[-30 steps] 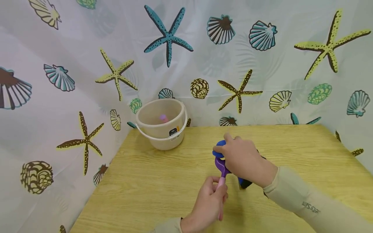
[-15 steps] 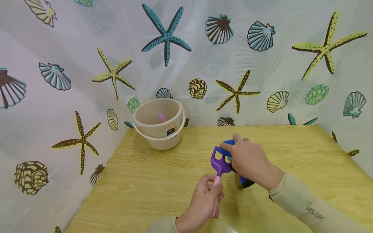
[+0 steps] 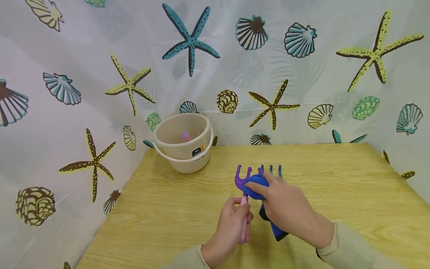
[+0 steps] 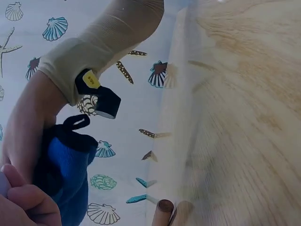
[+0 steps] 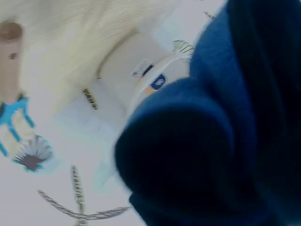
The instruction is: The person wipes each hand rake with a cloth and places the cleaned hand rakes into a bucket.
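In the head view my left hand (image 3: 230, 226) grips the pink handle (image 3: 244, 220) of a small purple hand rake (image 3: 240, 182), its tines pointing away from me. My right hand (image 3: 289, 203) holds a blue cloth (image 3: 256, 189) with black trim against the right side of the rake's head, its index finger stretched over the cloth. Part of the head is hidden under it. Loose cloth hangs below that hand. The left wrist view shows the cloth (image 4: 70, 162) beside my left hand (image 4: 30, 202); in the right wrist view the cloth (image 5: 202, 99) fills much of the picture.
A teal-tined rake (image 3: 271, 170) lies beyond my right hand; its wooden handle (image 5: 10, 70) shows in the right wrist view. A beige bucket (image 3: 183, 155) with a pink and purple item (image 3: 186, 136) inside stands back left on the wood-grain table (image 3: 161, 209). A patterned curtain (image 3: 208, 86) surrounds the table.
The cloth has slid from the tines down onto the lower right of the purple rake's head. The rake has shifted left and nearer. The teal tines have come into view behind my right hand.
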{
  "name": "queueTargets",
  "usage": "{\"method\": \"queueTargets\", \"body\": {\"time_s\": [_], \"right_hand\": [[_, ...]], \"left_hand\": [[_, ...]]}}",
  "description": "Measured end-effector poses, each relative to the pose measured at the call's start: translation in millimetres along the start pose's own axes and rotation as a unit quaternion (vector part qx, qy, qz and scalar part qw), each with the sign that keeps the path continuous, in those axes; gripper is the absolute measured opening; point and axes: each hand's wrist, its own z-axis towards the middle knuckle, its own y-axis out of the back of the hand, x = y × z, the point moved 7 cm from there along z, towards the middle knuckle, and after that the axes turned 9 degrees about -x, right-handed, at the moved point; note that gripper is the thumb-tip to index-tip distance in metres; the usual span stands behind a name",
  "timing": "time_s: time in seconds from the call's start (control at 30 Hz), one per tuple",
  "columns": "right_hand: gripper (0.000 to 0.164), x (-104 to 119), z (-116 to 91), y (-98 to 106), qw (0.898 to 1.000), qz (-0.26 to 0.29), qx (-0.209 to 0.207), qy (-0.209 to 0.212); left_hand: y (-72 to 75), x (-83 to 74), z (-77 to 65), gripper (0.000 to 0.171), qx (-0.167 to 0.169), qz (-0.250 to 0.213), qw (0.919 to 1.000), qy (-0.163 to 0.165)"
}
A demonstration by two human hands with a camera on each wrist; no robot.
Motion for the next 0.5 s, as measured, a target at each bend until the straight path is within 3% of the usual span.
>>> {"method": "queueTargets", "body": {"time_s": [0.23, 0.37, 0.5], "right_hand": [[0.046, -35.8, 7.8, -8.5, 0.995, 0.057, -0.047, -0.064], [0.046, -47.8, 7.6, -12.7, 0.985, 0.132, -0.042, -0.105], [0.048, -41.0, 0.2, -11.3, 0.975, 0.185, -0.022, -0.124]], "left_hand": [[-1.4, -3.9, -8.6, 0.028, 0.025, -0.028, 0.9988, 0.031], [-1.0, -5.5, -11.8, 0.027, 0.027, -0.044, 0.9979, 0.040], [4.9, -6.5, -8.1, 0.025, 0.012, -0.045, 0.9978, 0.048]]}}
